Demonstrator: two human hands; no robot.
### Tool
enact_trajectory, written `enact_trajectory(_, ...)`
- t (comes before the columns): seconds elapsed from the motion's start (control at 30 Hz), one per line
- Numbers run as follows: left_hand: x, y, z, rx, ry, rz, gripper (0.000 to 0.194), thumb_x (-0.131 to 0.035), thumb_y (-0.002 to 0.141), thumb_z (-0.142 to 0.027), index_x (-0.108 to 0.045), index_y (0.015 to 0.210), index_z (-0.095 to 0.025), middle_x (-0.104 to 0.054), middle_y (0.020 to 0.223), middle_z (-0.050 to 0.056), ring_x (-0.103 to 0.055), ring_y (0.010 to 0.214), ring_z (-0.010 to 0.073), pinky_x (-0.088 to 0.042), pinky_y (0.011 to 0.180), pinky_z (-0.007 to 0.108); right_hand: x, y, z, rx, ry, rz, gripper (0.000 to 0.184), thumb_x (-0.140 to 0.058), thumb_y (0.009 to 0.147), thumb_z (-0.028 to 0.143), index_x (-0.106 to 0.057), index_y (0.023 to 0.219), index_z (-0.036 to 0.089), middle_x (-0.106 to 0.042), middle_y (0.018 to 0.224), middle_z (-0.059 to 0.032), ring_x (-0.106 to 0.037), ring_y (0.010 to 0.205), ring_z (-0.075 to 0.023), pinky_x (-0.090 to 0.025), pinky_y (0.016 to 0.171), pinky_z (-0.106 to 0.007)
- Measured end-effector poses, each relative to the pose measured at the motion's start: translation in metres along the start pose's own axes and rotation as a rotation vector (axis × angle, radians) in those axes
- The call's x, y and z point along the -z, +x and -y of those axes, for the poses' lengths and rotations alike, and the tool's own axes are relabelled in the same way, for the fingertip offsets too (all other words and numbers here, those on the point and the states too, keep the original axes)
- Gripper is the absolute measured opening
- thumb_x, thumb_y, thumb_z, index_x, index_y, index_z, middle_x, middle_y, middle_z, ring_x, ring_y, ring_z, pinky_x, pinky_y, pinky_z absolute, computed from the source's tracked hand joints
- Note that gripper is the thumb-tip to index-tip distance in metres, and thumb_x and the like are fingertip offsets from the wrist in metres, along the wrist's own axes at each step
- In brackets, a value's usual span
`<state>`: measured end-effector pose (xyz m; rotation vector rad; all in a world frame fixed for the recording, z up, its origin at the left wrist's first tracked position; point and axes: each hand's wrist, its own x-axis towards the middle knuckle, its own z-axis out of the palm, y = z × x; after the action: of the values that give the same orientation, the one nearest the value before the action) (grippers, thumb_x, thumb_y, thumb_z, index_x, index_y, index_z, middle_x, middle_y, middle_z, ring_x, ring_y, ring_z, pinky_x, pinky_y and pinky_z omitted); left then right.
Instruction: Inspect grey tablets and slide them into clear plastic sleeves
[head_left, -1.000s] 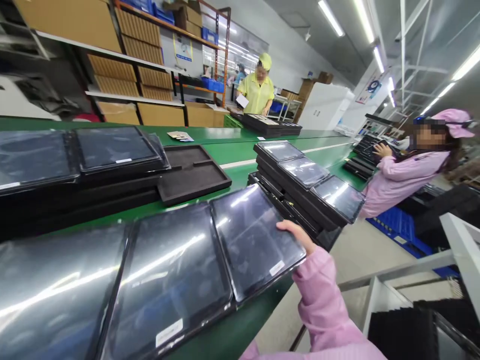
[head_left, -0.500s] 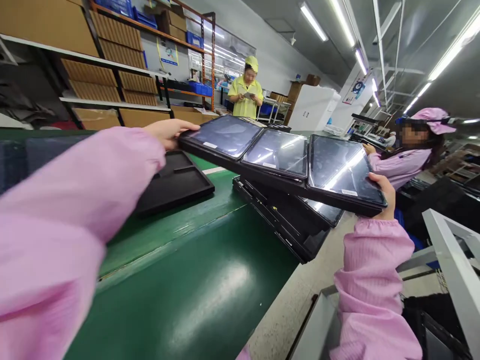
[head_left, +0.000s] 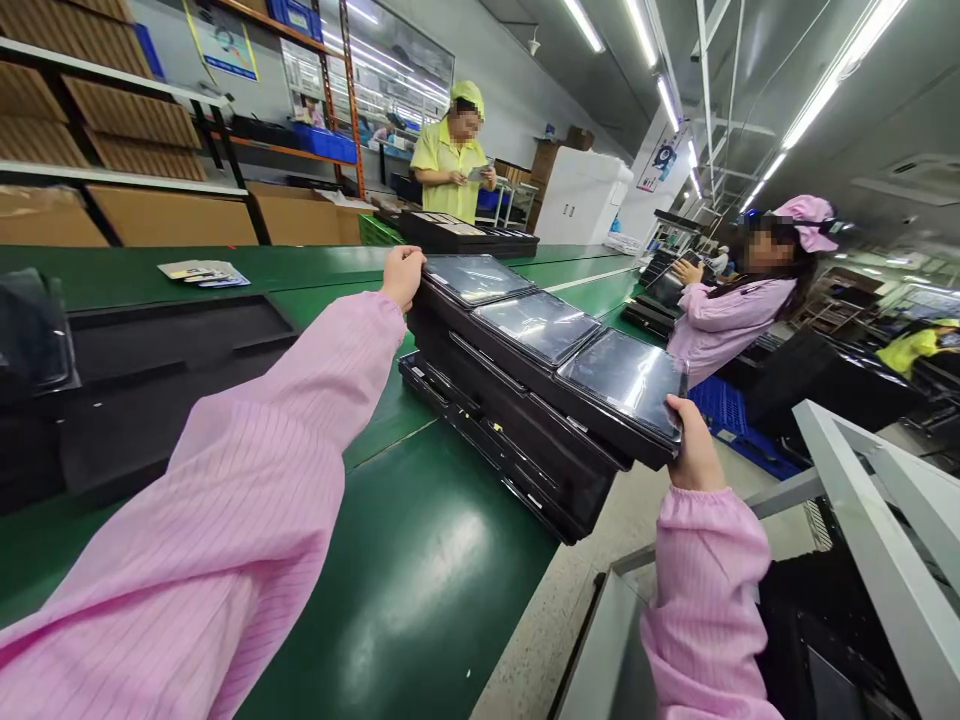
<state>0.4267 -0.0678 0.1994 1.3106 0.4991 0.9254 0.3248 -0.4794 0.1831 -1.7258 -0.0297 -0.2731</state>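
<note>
My left hand [head_left: 403,275] grips the far left end of a black tray [head_left: 517,367]. My right hand [head_left: 697,445] holds its near right end, thumb on top. Three flat glossy screens [head_left: 537,326] lie side by side in this tray, each in its own section. Directly beneath is a stack of black trays [head_left: 510,455], standing on the green bench at its edge. The held tray sits close over the stack, roughly in line with it; whether it rests fully on it I cannot tell.
Another black tray [head_left: 180,350] lies on the green bench [head_left: 405,590] at left, near some cards [head_left: 204,273]. A filled tray [head_left: 465,235] stands farther back. One person in yellow [head_left: 450,160] and one in pink [head_left: 739,290] work nearby. A white metal frame [head_left: 877,520] stands at right.
The screen-filled tray has come down and turned to line up over the stack, both hands still on it. My view has swung right, bringing the whole left forearm across the bench.
</note>
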Motion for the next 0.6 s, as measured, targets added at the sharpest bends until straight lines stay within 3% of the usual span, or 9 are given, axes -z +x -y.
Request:
enact_trajectory(0.17,0.003,-0.003,-0.003,-0.046,0.084,-0.071,0.021,-0.052,0.078,-0.003,-0.046,0.07,-0.021,-0.051,0.079,-0.002,-0.053,0.09,0.0155,-0.038,0.089,0.027,0.002,-0.018,-0.001,-0.028,-0.154,-0.013,0.037,-0.058,0.066,0.062,-0.05,0.062,0.026,-0.054,0.053,0.0033,-0.051,0.051,-0.0172,-0.041,0.048,-0.029)
enact_trajectory(0.4,0.011,-0.011,-0.002,-0.09,0.259,-0.068,0.018,-0.041,0.098,-0.014,-0.051,0.083,-0.016,-0.056,0.101,0.0,-0.041,0.112,0.0146,-0.026,0.101,0.031,0.004,-0.023,0.005,0.027,-0.405,-0.214,0.038,-0.061,0.073,0.044,-0.04,0.046,0.026,-0.033,0.048,0.0043,-0.03,0.055,-0.0156,-0.023,0.054,-0.03)
enact_trajectory(0.6,0.014,-0.001,0.003,-0.12,0.314,0.032,0.022,-0.036,0.099,-0.01,-0.053,0.085,-0.013,-0.06,0.1,-0.001,-0.045,0.102,0.011,-0.032,0.09,0.022,-0.004,-0.021,0.0,0.069,-0.351,-0.257,0.038,-0.056,0.074,0.047,-0.034,0.05,0.028,-0.038,0.05,0.0035,-0.035,0.061,-0.0177,-0.029,0.06,-0.031)
